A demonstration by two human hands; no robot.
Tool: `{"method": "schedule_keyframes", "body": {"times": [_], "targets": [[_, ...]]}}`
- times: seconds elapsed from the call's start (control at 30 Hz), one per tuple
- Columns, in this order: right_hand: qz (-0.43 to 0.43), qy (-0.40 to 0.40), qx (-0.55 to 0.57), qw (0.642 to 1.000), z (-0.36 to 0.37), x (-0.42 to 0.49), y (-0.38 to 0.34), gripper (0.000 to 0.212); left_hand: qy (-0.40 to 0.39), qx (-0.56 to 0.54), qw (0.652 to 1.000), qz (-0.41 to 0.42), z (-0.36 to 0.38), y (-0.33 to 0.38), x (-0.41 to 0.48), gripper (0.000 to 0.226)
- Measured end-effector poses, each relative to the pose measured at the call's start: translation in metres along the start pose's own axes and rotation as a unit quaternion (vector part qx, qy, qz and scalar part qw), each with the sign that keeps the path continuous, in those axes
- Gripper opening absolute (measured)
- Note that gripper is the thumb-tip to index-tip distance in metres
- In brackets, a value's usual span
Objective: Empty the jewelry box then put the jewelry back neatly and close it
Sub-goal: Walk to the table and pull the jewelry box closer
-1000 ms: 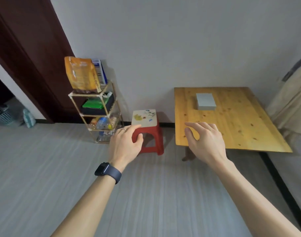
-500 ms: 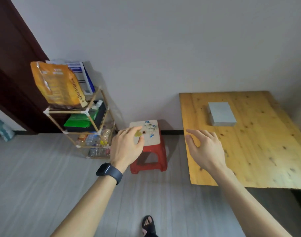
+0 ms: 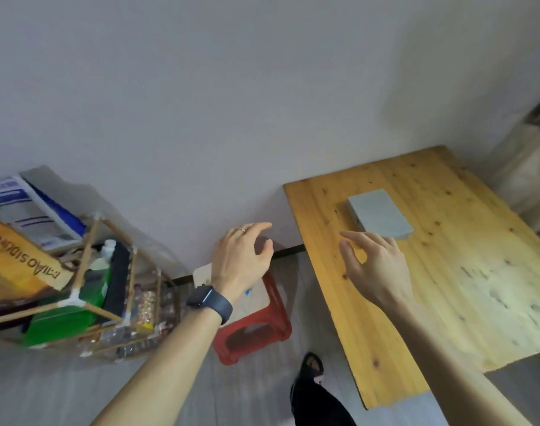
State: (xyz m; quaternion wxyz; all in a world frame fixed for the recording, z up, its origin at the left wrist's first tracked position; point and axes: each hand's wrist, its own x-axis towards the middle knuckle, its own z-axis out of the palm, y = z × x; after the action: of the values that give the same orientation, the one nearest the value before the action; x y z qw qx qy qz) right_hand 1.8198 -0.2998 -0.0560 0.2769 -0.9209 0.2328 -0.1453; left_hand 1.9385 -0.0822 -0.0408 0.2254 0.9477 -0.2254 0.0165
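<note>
The jewelry box (image 3: 379, 215), a flat grey rectangle with its lid down, lies on the far left part of the wooden bench (image 3: 465, 302), which stands against the pale wall on the right of the scene. The right hand (image 3: 374, 267) is held over the bench on the near side of the box, its fingers (image 3: 354, 238) spread apart and lightly bent, gripping nothing; the tips lie at the box's near edge in this view, and whether they touch it cannot be told. The left hand (image 3: 241, 259) is raised to the left of the bench, above a red stool (image 3: 262, 330) with a pale top, its fingers (image 3: 259, 227) also apart and loosely curved around nothing. It wears a ring (image 3: 241, 230), and a dark watch (image 3: 210, 302) sits on its wrist. Further left stands a wooden rack (image 3: 87, 272) crowded with packets and bottles, an orange bag (image 3: 16, 265) on top. A foot in a black sandal (image 3: 313, 364) shows on the grey floor near the stool.
</note>
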Motion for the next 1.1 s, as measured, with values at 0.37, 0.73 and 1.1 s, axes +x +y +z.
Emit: {"method": "schedule_keyframes", "body": {"times": [0.37, 0.73, 1.1], "targets": [[0.046, 0.015, -0.016, 0.999, 0.007, 0.142, 0.024, 0.033, -0.027, -0.005, 0.998, 0.054, 0.031, 0.019, 0.174, 0.036], [0.163, 0.042, -0.023, 0.985, 0.023, 0.213, 0.076, 0.037, -0.136, -0.017, 0.976, 0.171, 0.111, 0.076, 0.315, 0.036], [0.398, 0.117, -0.067, 0.908, 0.070, 0.283, 0.138, 0.039, -0.309, -0.038, 0.869, 0.385, 0.272, 0.148, 0.432, 0.036]]}}
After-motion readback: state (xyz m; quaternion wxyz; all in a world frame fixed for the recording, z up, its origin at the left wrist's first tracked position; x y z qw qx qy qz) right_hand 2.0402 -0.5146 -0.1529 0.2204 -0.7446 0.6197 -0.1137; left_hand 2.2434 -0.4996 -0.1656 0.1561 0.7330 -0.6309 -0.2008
